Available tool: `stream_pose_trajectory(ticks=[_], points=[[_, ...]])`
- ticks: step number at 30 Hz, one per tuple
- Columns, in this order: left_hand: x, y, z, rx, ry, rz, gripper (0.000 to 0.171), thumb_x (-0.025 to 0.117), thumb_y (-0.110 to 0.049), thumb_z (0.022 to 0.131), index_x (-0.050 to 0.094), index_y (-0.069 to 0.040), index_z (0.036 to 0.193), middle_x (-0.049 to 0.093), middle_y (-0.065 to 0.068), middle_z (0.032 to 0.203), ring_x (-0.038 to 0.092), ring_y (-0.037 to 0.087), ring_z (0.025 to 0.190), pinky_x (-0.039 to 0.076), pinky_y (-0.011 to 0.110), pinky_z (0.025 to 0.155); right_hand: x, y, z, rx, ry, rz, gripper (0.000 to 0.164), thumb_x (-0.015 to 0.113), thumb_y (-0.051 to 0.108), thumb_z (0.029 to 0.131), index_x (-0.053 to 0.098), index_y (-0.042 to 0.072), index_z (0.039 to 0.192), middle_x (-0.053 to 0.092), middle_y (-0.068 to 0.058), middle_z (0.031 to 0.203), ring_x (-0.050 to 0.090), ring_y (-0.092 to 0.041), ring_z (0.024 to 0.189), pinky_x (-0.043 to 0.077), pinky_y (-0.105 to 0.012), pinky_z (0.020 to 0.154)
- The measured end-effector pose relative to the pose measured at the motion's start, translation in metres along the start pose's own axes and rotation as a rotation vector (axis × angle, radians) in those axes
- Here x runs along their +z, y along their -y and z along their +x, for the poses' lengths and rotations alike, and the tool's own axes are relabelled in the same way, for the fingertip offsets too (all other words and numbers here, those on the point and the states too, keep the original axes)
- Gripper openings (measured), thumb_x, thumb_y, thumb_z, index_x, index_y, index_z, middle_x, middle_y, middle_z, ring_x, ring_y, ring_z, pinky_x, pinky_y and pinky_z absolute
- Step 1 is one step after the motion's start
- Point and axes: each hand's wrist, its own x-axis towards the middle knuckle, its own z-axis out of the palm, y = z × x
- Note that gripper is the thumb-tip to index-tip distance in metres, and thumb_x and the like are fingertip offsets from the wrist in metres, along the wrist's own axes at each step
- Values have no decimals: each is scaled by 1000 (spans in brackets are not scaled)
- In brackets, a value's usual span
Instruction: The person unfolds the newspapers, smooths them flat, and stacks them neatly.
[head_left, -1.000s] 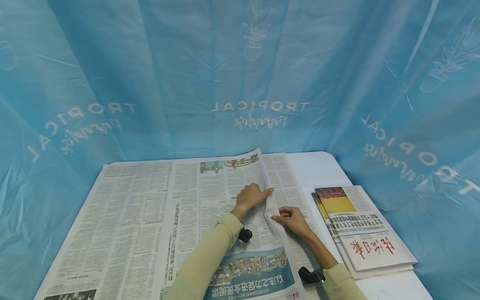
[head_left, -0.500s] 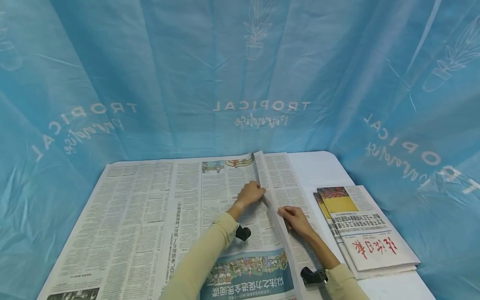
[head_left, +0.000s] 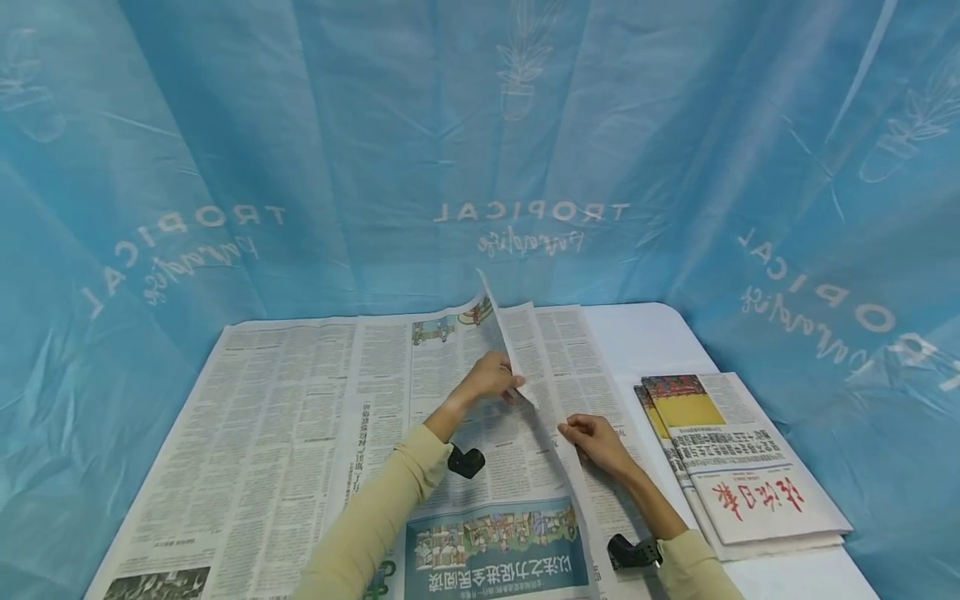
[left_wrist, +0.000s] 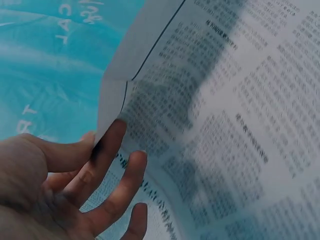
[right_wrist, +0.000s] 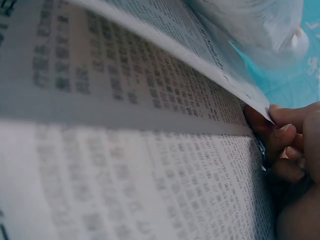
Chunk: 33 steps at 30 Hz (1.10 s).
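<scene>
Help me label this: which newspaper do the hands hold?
The open newspaper, pinched by the left hand and right hand; the folded newspapers lie stacked at the right, untouched.

Newspaper sheet (head_left: 517, 467), right edge upturned

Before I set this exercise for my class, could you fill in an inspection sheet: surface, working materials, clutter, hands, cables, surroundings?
Surface: white table, largely covered by newsprint.
Working materials: spread newspaper, with part of a page raised near the middle.
Clutter: folded newspapers, overlapping on the table's right side.
Left hand: thumb and index finger pinch the raised page's edge.
Right hand: pinches a sheet edge; whether it is the same sheet is unclear.
Wrists: a black device on each, left and right.
Cables: nothing seen.
Surroundings: blue curtain behind and at both sides, with white, mirrored lettering and potted-plant outlines.
</scene>
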Motion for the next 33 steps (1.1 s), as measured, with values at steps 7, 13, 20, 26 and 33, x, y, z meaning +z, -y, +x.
stream_pose_trajectory(ticks=[7,13,20,26,33], points=[[-30,-1,-20,-96,58,-63,28,61,-19,88,56,-1,109,67,14,93,66,28,89,45,46,89,-2,-19,3,-15,-24,-32,22,52,18,94,60,-1,86,39,-3,48,36,-10,40,37,-28,42],[-50,2,-37,-108,46,-136,29,61,-23,88,54,-2,106,69,12,93,66,25,90,42,48,92,-2,-22,4,12,-53,-67,26,53,26,93,61,3,85,39,2,49,36,-7,40,37,-28,42],[-62,9,-48,-144,-5,-189,41,60,-24,88,48,-2,121,66,13,104,64,28,96,40,48,95,0,-20,6,28,-47,-58,26,54,26,93,62,3,86,41,0,49,37,-8,40,37,-27,42],[-71,17,-54,-121,-36,-214,35,58,-21,89,50,-1,117,67,11,95,64,30,94,44,46,91,1,-20,8,46,-69,-55,24,55,21,92,62,0,84,41,0,49,37,-7,40,37,-27,42],[-81,28,-63,-154,-101,-304,42,61,-18,87,44,0,121,62,5,85,59,38,97,42,49,93,-4,-18,8,71,-23,-43,24,54,20,93,61,-2,86,44,-6,50,42,-12,39,39,-29,44]])
